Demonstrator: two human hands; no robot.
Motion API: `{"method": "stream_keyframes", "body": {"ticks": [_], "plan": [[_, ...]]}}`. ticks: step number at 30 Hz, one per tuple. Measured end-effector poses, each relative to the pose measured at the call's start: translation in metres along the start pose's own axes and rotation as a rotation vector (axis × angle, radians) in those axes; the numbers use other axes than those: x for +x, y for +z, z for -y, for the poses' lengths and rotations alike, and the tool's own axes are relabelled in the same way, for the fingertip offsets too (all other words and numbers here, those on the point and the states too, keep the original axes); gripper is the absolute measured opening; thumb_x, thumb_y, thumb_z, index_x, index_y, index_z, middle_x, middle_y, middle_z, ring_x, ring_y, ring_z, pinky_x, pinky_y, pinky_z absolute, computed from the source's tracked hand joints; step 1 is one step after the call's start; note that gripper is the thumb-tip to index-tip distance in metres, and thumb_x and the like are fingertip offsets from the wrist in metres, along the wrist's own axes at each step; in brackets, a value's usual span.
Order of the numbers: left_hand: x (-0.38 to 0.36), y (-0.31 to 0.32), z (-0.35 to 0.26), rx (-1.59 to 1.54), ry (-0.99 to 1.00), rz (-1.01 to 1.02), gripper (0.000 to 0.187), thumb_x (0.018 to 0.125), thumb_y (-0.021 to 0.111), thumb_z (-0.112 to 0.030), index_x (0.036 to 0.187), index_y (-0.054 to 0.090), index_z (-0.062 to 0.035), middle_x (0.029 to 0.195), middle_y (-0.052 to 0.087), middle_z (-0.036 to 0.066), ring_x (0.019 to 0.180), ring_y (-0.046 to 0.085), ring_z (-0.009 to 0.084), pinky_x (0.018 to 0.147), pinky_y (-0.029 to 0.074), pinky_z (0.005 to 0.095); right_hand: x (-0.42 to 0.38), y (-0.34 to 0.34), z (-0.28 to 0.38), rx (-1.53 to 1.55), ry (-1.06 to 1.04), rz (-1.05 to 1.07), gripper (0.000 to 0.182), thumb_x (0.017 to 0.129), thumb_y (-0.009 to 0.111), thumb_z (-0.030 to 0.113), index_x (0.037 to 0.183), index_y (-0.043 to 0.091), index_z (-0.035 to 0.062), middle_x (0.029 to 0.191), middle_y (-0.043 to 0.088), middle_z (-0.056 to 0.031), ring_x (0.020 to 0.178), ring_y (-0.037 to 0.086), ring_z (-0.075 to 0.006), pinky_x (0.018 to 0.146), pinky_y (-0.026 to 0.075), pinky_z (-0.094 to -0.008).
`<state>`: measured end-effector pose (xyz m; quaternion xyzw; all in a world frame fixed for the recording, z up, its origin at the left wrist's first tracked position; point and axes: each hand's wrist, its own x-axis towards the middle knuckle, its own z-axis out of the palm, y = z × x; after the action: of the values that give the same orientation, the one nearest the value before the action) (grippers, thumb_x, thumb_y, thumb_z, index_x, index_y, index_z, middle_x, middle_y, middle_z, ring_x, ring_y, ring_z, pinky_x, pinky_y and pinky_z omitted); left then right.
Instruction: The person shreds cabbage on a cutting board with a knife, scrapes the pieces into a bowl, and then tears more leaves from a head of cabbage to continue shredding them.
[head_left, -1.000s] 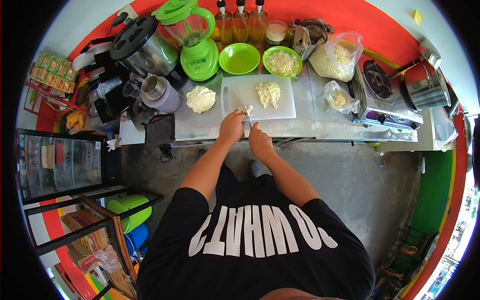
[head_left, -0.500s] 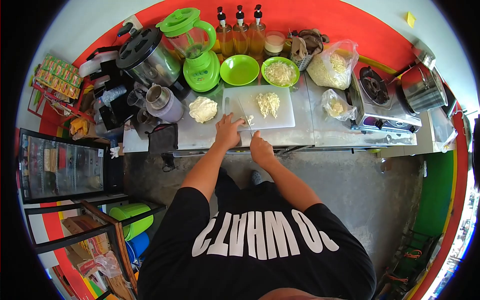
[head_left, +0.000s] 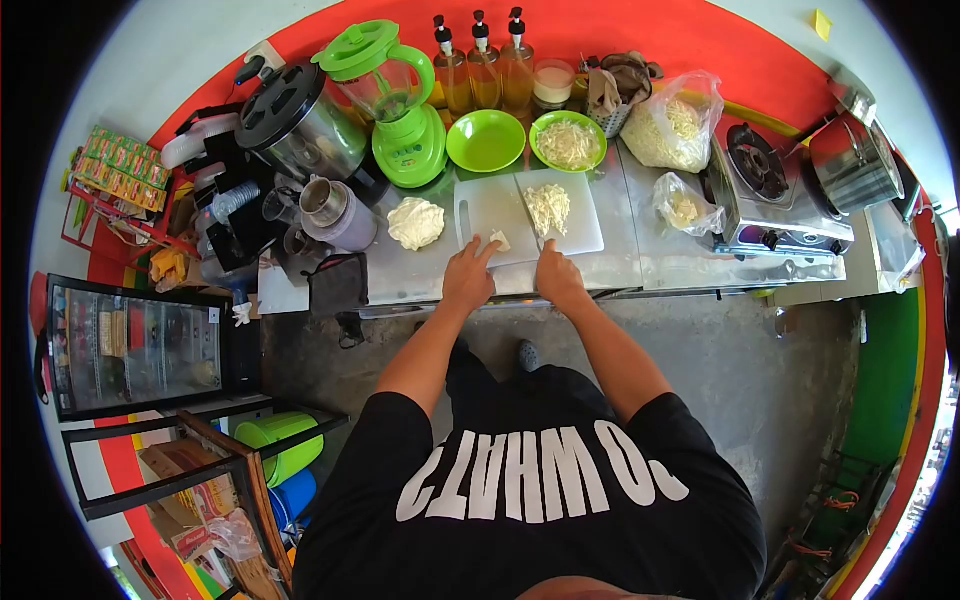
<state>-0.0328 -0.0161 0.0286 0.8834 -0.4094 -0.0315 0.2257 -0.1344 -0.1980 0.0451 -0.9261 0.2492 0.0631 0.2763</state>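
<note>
My right hand (head_left: 560,275) is closed around the handle of a knife, whose thin blade (head_left: 527,205) points away from me along the left side of a heap of shredded cabbage (head_left: 549,209). The heap lies on the right half of a white cutting board (head_left: 484,207). At the board's front edge is my left hand (head_left: 470,274), fingers stretched out, with its fingertips beside a small pale cabbage piece (head_left: 500,240). Whether they touch it is hard to make out. To the left of the board sits a pale, leafy cabbage chunk (head_left: 416,223).
Behind the board stand a green bowl (head_left: 487,141), a green plate of shreds (head_left: 569,143), a green blender (head_left: 409,145) and several pump bottles (head_left: 484,75). Bagged shreds (head_left: 673,135) and a gas stove (head_left: 765,195) are at right; a purple-grey jug (head_left: 350,220) is at left.
The knife and my right hand have moved right, from the small piece to the heap's left side. My left hand has drawn slightly toward me. The whole view has shifted a little.
</note>
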Motion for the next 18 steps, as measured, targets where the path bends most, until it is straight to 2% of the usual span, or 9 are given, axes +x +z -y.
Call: {"method": "stream_keyframes", "body": {"ticks": [7, 9, 18], "plan": [[-0.002, -0.001, -0.002, -0.041, -0.012, 0.021, 0.062, 0.075, 0.066, 0.002, 0.133, 0.054, -0.0149, 0.144, 0.05, 0.03, 0.119, 0.06, 0.0434, 0.097, 0.05, 0.0485, -0.028, 0.0, 0.022, -0.085, -0.054, 0.101, 0.028, 0.092, 0.051, 0.004, 0.117, 0.042, -0.0063, 0.097, 0.068, -0.0346, 0.093, 0.069, -0.0507, 0.082, 0.056, -0.056], [-0.002, 0.002, -0.003, 0.045, 0.036, -0.032, 0.06, 0.074, 0.066, 0.001, 0.131, 0.055, -0.0147, 0.143, 0.051, 0.032, 0.115, 0.062, 0.0448, 0.097, 0.052, 0.0472, -0.034, 0.005, 0.022, -0.111, -0.091, 0.122, 0.031, 0.092, 0.054, 0.006, 0.118, 0.042, -0.0067, 0.095, 0.069, -0.0323, 0.091, 0.07, -0.0482, 0.079, 0.058, -0.0541], [0.002, 0.0, -0.006, 0.076, 0.03, -0.01, 0.058, 0.073, 0.066, 0.001, 0.129, 0.058, -0.0138, 0.143, 0.051, 0.032, 0.112, 0.064, 0.0438, 0.094, 0.053, 0.046, -0.031, 0.013, 0.027, -0.228, -0.035, 0.158, 0.035, 0.093, 0.057, 0.008, 0.12, 0.043, -0.0078, 0.09, 0.073, -0.0254, 0.084, 0.074, -0.0407, 0.071, 0.061, -0.0469]]}}
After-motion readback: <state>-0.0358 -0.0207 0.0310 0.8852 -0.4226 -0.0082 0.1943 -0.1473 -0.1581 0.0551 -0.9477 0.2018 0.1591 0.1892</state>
